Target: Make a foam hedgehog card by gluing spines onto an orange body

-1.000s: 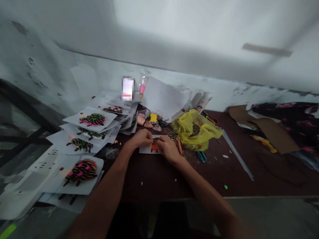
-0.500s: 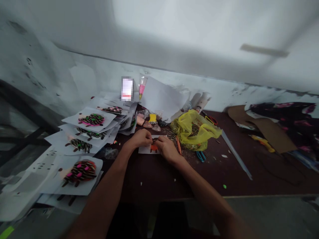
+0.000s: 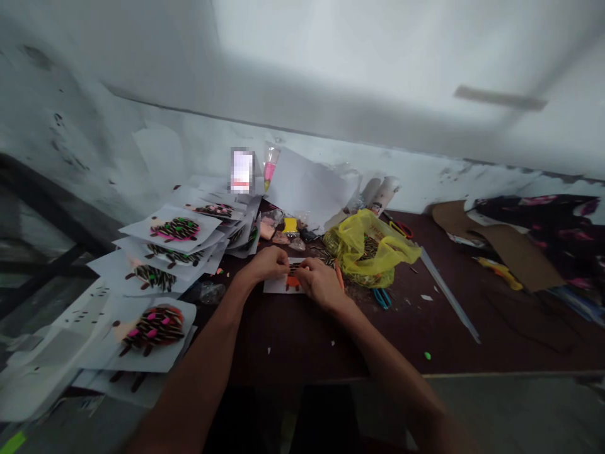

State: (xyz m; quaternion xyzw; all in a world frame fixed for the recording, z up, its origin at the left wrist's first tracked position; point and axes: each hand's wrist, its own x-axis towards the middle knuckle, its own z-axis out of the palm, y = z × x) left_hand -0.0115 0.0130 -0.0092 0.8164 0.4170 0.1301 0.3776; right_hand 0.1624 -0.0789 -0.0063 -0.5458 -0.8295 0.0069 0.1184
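A small white sheet of paper point(image 3: 274, 287) lies on the table with an orange clay-like hedgehog shape point(image 3: 293, 281) and dark striped seeds on it. My left hand point(image 3: 270, 263) rests at the sheet's upper left, thumb and fingertips pinched together. From the right, my right hand point(image 3: 322, 281) reaches over the sheet's edge, its fingers curled and bunched close to the shape. Anything between the fingertips of either hand is too small to make out. Just right of my right hand, a yellow plastic bag point(image 3: 406, 252) holds striped seeds, with more seeds point(image 3: 324, 255) spilled beside it.
Finished-looking hedgehog pictures point(image 3: 154, 331) are stacked at the left. Behind the hands sit clay packets point(image 3: 290, 226). Blue-handled scissors point(image 3: 382, 297), a clear plastic strip point(image 3: 451, 296) and brown cardboard point(image 3: 515, 252) lie to the right. A wall backs the table point(image 3: 302, 340).
My right hand's fingers have shifted slightly over the sheet, around the orange shape. My left hand stays almost in place. The whole view has moved very slightly.
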